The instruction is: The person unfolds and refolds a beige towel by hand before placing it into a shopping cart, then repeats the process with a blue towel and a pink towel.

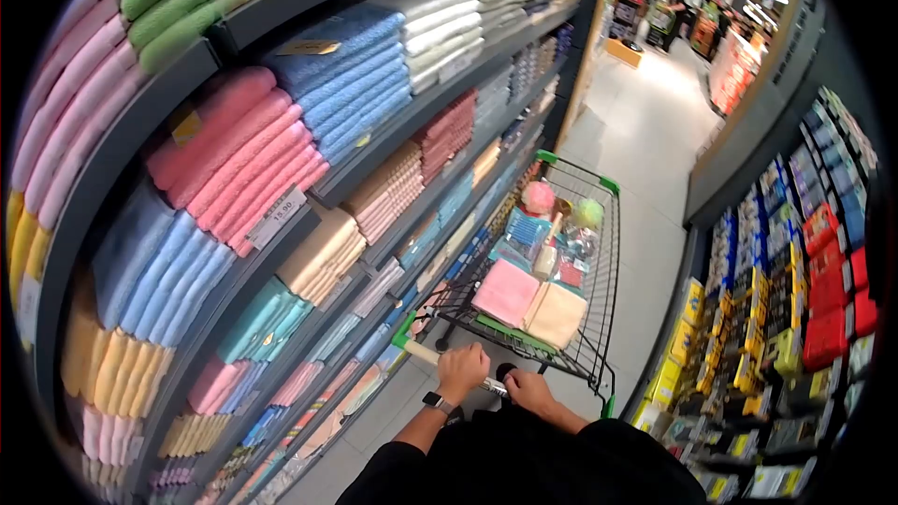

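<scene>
A wire shopping cart [614,271] with green corners stands in front of me. My left hand [463,369], with a dark watch on its wrist, is wrapped round the cart's pale handle [423,352]. Close beside it, my right hand [529,391] is closed at the handle too; a small black shape shows by its fingers. In the basket lie a folded pink towel [506,291] and a folded cream towel [554,314], side by side nearest me. Beyond them are a fluffy pink ball [538,196], a pale green ball [587,214], a blue item [527,227] and several packaged things.
Shelves of folded towels line my left, with pink towels [238,150], blue towels [351,75] and a price tag [277,218]. On the right hang packaged goods, including red packs [825,266]. Tiled floor [629,117] runs ahead toward other people and displays.
</scene>
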`<state>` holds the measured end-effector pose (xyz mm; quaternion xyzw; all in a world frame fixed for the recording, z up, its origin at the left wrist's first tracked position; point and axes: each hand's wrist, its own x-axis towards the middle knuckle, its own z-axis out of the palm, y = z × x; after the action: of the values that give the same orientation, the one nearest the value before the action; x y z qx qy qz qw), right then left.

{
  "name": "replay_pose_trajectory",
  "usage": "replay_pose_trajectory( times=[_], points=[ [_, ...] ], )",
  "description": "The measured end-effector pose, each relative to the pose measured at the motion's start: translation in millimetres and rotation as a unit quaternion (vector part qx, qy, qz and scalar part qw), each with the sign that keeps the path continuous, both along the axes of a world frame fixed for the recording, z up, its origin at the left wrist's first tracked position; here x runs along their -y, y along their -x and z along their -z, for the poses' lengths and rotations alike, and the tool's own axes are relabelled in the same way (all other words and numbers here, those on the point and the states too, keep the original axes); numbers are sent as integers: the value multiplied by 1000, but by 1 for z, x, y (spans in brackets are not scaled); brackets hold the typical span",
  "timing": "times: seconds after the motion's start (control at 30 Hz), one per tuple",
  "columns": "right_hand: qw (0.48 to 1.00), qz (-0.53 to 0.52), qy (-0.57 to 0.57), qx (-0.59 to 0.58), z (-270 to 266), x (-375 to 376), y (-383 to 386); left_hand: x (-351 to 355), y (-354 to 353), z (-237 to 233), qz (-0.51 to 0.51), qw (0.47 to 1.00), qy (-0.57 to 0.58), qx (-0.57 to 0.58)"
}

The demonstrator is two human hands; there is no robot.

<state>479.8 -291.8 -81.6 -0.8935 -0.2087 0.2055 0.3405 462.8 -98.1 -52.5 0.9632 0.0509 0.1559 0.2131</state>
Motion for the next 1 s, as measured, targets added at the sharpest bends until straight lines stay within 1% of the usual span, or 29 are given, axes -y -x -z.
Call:
replay_pose_trajectory(
  times=[0.03,0.1,0.13,0.23,0.27,0.3,0.37,0.43,0.57,0.6,0.7,0.9,1.0],
  points=[
    [999,-28,18,0,-1,-1,-6,0,-6,1,-7,1000,-4,0],
    [998,-64,18,6,-7,-4,-17,0,-14,4,-27,1000,-15,-1],
    [996,-80,13,-24,-7,-7,-25,1,-19,3,-35,999,-14,-21],
    [990,-138,-16,24,-6,-13,-48,4,-31,1,-42,998,-5,-44],
    [987,-157,-23,8,-9,-15,-57,7,-36,3,-45,998,-4,-45],
    [987,-150,-47,8,-16,-19,-62,11,-40,6,-48,998,-3,-47],
    [982,-182,-44,31,2,-18,-75,22,-50,2,-59,998,-3,-27],
    [978,-185,-94,26,9,-12,-87,30,-56,4,-61,998,-7,-24],
    [979,-174,-110,15,9,-2,-103,43,-66,1,-38,999,-15,-11],
    [979,-176,-106,13,6,0,-107,48,-65,-5,-36,999,-26,-27],
    [977,-187,-90,43,17,7,-115,56,-65,6,-13,998,-55,-22],
    [982,-146,-118,35,5,7,-109,64,-58,16,6,999,-41,-22],
    [983,-147,-102,47,9,8,-106,64,-52,14,15,999,-29,-7]
  ],
)
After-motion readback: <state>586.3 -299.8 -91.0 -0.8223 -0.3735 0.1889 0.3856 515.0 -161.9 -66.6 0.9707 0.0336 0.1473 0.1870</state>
